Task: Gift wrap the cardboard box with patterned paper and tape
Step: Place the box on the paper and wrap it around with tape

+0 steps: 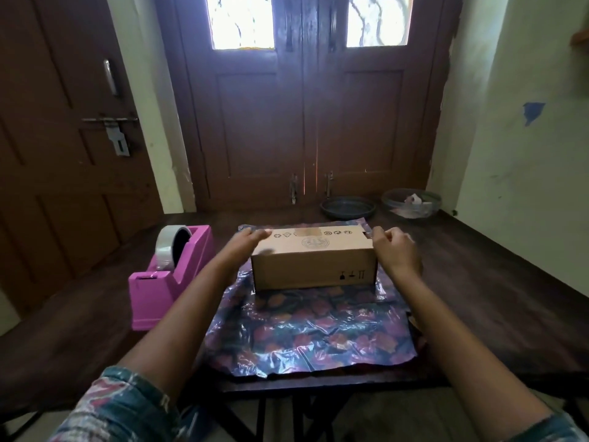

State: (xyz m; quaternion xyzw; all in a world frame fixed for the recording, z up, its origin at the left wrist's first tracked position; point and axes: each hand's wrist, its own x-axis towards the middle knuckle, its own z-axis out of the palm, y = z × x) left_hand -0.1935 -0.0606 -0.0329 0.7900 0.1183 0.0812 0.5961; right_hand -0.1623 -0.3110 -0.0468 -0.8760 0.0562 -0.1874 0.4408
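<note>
A long cardboard box [314, 263] lies crosswise on a sheet of shiny floral wrapping paper [312, 339] spread over the dark table. My left hand [247, 244] reaches along the box's left end, fingers straight, touching its top far corner. My right hand [395, 247] is at the box's right end with fingers loosely curled; whether it touches the box or the paper edge behind it is unclear. A pink tape dispenser [169, 282] with a roll of clear tape [167, 247] stands left of the paper.
The dark wooden table [478, 298] runs back to brown double doors. A dark round dish [347, 207] and a glass bowl [411, 204] holding scraps sit at the far right. A white wall borders the table on the right.
</note>
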